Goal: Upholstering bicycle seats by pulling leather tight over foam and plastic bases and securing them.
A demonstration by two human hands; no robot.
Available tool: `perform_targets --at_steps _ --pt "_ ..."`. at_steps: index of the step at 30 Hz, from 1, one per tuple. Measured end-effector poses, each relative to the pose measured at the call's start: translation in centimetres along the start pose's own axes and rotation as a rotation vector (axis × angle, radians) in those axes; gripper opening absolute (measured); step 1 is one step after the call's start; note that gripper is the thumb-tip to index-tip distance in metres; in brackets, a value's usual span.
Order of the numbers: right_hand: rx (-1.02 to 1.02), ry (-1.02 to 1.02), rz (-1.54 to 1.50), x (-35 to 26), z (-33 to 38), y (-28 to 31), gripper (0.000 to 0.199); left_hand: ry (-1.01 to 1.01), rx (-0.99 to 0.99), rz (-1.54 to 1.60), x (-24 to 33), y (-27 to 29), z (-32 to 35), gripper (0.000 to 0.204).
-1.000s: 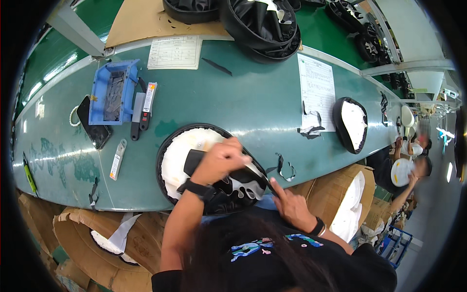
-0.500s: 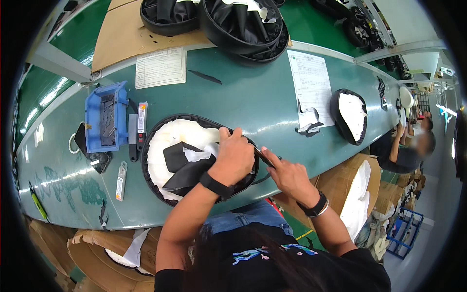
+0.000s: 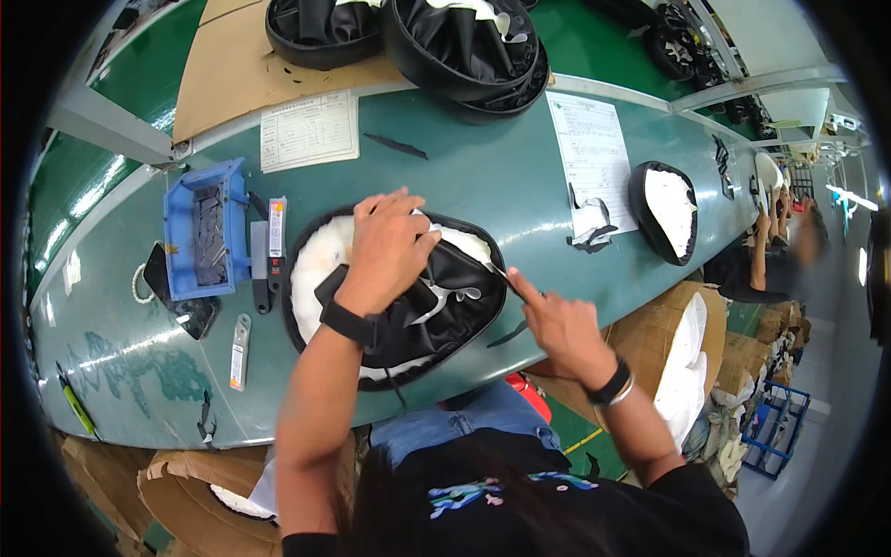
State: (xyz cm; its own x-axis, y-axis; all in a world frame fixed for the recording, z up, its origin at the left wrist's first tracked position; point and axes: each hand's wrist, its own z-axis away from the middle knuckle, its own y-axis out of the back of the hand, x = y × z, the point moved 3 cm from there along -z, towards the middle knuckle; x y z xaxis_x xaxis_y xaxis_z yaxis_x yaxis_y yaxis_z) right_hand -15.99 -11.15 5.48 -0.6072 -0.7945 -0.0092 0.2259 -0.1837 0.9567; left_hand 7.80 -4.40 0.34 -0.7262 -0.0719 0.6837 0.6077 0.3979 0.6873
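Note:
A rounded seat cushion (image 3: pixel 320 255) with white padding and a black cover lies on the green table before me. My left hand (image 3: pixel 390 246) sits over its far middle, fingers curled down onto it and thumb apart; the fingertips are partly hidden. Loose black cover material (image 3: pixel 459 288) is folded over the cushion's right half. My right hand (image 3: pixel 561 330) is closed around a slim knife (image 3: pixel 498 273), index finger stretched along it, the tip at the cushion's right rim. Most of the knife is hidden in the hand. A black scrap (image 3: pixel 507 335) lies just left of that hand.
On the left are a blue bin (image 3: pixel 206 232) of dark strips, a phone (image 3: pixel 186 302), a cutter (image 3: pixel 239 353) and a green-handled tool (image 3: pixel 77 404). Paper sheets (image 3: pixel 594 158) and another cushion (image 3: pixel 666 212) lie to the right. Black covers (image 3: pixel 464 56) are stacked beyond. Another person (image 3: pixel 761 265) sits far right.
My left hand has moved left and away from me, uncovering black folds on the cushion's right side. The cushion has turned slightly. My right hand has shifted a little right with the knife.

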Motion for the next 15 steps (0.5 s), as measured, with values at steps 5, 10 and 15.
perform_targets --at_steps 5,10,15 --pt "-0.049 0.417 0.041 4.8 -4.6 1.9 0.051 0.429 -0.563 0.057 4.2 1.8 1.4 0.022" --pt "-0.109 0.504 0.082 3.2 -6.8 2.4 0.053 -0.227 -0.201 0.482 5.0 0.7 1.6 0.020" --pt "-0.174 0.381 0.093 3.2 -3.2 0.5 0.065 0.277 -0.165 0.931 2.9 -1.0 -0.1 0.032"
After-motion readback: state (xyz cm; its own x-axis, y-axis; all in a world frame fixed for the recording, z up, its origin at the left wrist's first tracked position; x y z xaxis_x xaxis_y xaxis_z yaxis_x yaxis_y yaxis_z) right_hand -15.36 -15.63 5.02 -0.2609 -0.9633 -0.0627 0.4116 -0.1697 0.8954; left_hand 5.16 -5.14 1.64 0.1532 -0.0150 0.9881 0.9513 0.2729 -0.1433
